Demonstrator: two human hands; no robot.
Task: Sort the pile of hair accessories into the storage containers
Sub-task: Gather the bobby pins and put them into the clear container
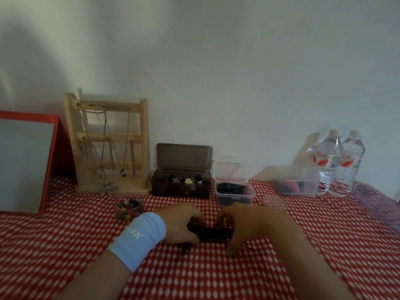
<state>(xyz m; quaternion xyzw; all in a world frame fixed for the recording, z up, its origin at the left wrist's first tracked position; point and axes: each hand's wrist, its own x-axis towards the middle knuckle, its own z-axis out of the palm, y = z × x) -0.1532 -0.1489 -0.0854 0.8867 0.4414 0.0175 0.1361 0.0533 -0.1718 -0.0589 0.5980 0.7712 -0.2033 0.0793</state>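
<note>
A dark pile of hair accessories [209,232] lies on the red-and-white cloth, between my two hands. My left hand [177,221], with a pale blue wristband, cups the pile's left side. On the pile's right side my right hand [244,224] closes, fingers curled down to the cloth. Behind them stand a dark box [181,189] with small flower clips, lid up, and a clear box [234,192] of black hairpins. A small round tub [128,210] of coloured clips sits to the left. Another clear box [297,186] stands at the right.
A wooden jewellery stand [110,144] with necklaces is at the back left, beside a red-framed mirror [23,165]. Two water bottles [338,163] stand at the back right. The wall runs close behind the boxes.
</note>
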